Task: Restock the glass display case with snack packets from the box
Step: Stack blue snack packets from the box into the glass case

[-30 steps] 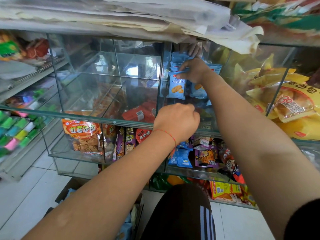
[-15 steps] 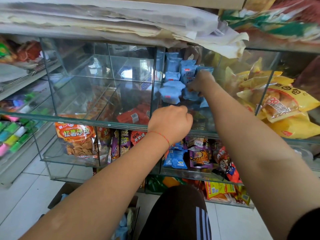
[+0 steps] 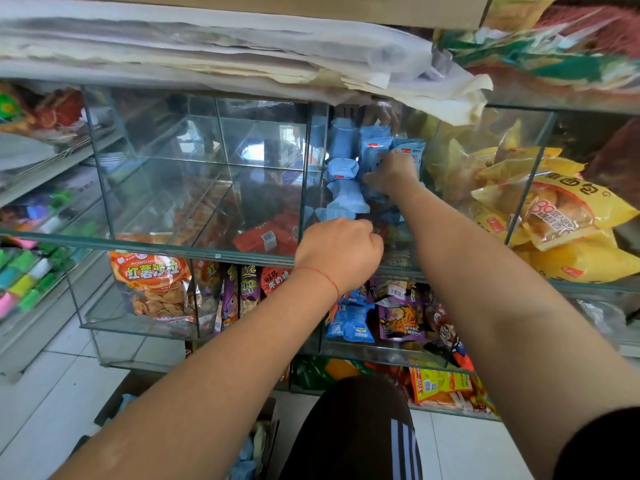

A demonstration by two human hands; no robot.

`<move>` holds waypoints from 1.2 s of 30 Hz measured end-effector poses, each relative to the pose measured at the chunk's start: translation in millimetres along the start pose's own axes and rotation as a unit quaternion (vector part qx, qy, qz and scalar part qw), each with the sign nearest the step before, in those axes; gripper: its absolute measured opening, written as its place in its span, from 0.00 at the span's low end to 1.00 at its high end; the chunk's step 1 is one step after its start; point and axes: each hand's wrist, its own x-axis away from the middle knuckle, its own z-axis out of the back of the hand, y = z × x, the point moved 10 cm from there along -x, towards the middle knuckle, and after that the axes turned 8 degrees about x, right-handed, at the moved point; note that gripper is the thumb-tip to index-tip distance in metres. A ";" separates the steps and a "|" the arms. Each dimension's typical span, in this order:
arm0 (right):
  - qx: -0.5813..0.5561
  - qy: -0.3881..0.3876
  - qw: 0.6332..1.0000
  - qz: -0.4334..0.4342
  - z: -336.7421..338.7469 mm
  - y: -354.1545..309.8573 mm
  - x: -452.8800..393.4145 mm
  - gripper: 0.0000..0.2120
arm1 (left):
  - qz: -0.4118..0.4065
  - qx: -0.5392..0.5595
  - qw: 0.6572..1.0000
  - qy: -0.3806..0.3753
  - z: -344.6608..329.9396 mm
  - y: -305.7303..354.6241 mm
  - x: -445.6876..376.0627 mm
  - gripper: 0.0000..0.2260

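While left hand rests fisted, right hand among blue packets.

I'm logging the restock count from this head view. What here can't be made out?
- Right hand: fingers buried among the blue snack packets, so its grip is unclear.
- Left hand: back faces the camera; anything held is hidden.
- Packet count: overlaps and glass reflections blur it.
- Box: mostly hidden behind the arms.
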 end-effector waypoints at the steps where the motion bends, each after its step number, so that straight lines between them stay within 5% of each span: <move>1: -0.017 0.013 1.000 -0.007 2.7 1.4 -1.4 0.18 | -0.002 0.000 1.000 0.000 -0.4 0.7 0.3 0.12; 20: -0.035 0.027 0.998 -0.043 7.4 10.8 -1.6 0.16 | -0.007 -0.002 1.000 0.005 -1.5 0.9 -2.0 0.12; 24: -0.128 0.048 0.989 -0.053 27.0 11.1 1.4 0.13 | -0.017 -0.003 0.999 0.028 3.3 3.7 -0.9 0.12; 28: -0.147 -0.045 0.988 -0.021 46.7 -7.0 32.9 0.12 | -0.105 0.061 0.986 0.114 25.6 17.8 16.9 0.10; 32: -0.141 -0.165 0.972 0.084 52.9 -32.3 108.3 0.10 | -0.239 0.080 0.929 0.270 67.5 21.6 80.3 0.09; 34: -0.202 -0.193 0.949 0.147 61.2 -53.0 156.4 0.11 | -0.229 0.065 0.938 0.252 61.3 -6.8 107.5 0.13; 36: -0.256 -0.247 0.911 0.207 58.3 -85.7 203.0 0.11 | -0.135 0.035 0.974 0.180 38.2 -60.4 124.3 0.13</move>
